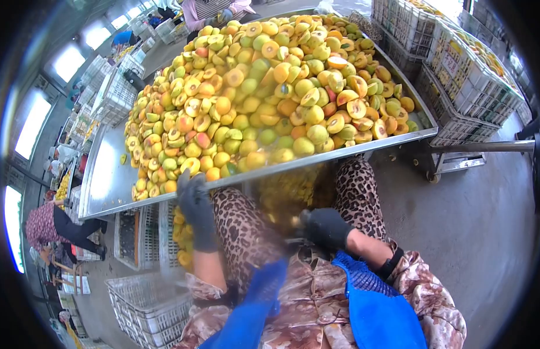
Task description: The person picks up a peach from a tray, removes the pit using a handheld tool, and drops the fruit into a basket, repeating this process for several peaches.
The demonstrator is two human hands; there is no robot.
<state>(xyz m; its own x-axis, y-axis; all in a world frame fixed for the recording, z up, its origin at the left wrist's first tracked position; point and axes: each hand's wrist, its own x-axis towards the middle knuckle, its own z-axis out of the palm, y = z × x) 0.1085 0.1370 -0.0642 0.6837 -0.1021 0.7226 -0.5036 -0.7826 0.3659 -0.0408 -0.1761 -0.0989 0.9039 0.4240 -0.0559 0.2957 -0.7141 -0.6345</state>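
A large heap of yellow peaches (247, 99), many cut in half with the pit or its hollow showing, lies on a metal tray table (107, 174). My left hand (194, 206), in a dark glove, is at the tray's near rim, its fingers stretched up against the nearest fruit. My right hand (328, 227), also gloved, is low between my knees with its fingers closed. A small pale, blurred thing shows at its fingertips; I cannot make out what it is. Below the tray, between my legs, are more yellow pieces (287, 192), partly smeared by haze on the lens.
White plastic crates (148, 308) stand at my lower left, and more crates (142, 232) are under the tray. Stacked fruit crates (467, 70) sit on a wheeled cart at right. One person (217, 11) is across the tray; another person (55, 227) bends at left.
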